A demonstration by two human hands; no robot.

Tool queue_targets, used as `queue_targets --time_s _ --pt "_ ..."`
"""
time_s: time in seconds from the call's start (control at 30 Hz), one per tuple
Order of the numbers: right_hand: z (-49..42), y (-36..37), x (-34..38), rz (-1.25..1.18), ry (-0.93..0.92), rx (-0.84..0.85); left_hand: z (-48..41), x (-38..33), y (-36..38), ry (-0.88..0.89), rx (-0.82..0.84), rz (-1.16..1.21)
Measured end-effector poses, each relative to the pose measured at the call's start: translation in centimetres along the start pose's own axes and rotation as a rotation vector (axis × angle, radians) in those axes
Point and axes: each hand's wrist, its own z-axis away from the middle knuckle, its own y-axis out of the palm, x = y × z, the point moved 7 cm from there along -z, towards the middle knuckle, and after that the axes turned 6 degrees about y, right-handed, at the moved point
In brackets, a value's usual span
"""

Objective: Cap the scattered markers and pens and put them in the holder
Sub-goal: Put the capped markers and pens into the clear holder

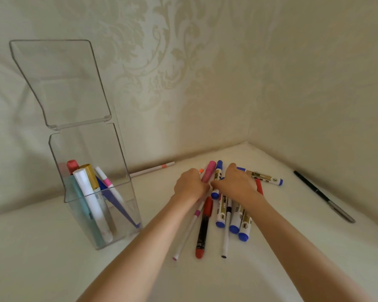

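A pile of markers and pens lies on the white surface: several blue-capped markers (222, 212), a long red marker (203, 227), a thin white pen (189, 233) and a pink marker (208, 172). My left hand (189, 186) curls its fingers round the pink marker at the pile's far end. My right hand (236, 184) lies over the pile beside it, its thumb reaching toward the left hand; what it holds is hidden. The clear plastic holder (74, 149) stands at the left, lid up, with several markers inside.
A white pen with a pink band (153, 170) lies along the back wall behind the holder. A dark pen with a silver end (324, 196) lies at the right near the side wall. Walls close the corner behind and to the right.
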Motion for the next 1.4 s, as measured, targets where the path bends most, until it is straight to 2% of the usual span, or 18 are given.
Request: queue_targets --time_s 0.17,0.37,0.47,0.6,0.7,0.8,0.87,0.93,1.0,1.13,1.3,1.4 --pt "0.0 0.8 1.0 0.006 0.025 0.004 0.3 0.9 -0.8 0.004 0.009 0.115" --pt "0.1 0.8 2.5 -0.237 -0.021 0.017 3.1 1.2 -4.3 0.079 -0.141 0.598" --pt "-0.1 0.8 2.8 -0.495 0.014 0.079 5.2 -0.1 -6.0 0.132 -0.106 0.836" --pt "0.7 -0.3 3.8 -0.761 0.006 0.143 7.7 -1.1 -9.0 0.255 -0.107 0.997" --pt "2.6 -3.7 6.2 -0.935 -0.185 0.110 9.3 -1.5 -12.9 0.350 -0.205 1.094" --pt "5.7 -7.0 8.8 -1.030 -0.396 0.057 11.3 -0.8 -18.1 0.456 -0.439 0.960" --pt "7.3 -8.3 10.2 -1.084 -0.480 0.044 12.9 0.2 -21.4 0.529 -0.616 0.792" --pt "8.6 -9.1 11.2 -1.122 -0.528 0.031 13.8 1.6 -23.4 0.532 -0.712 0.622" --pt "9.6 -9.2 11.9 -1.141 -0.557 0.016 13.7 3.4 -23.6 0.429 -0.699 0.523" --pt "10.5 -8.7 12.7 -1.149 -0.590 0.030 12.7 6.3 -20.7 0.208 -0.542 0.507" --pt "10.9 -8.5 12.7 -1.127 -0.614 0.028 12.3 6.6 -19.1 0.118 -0.338 0.376" --pt "11.1 -8.5 12.9 -1.129 -0.640 0.030 12.7 6.7 -19.4 0.106 -0.351 0.294"
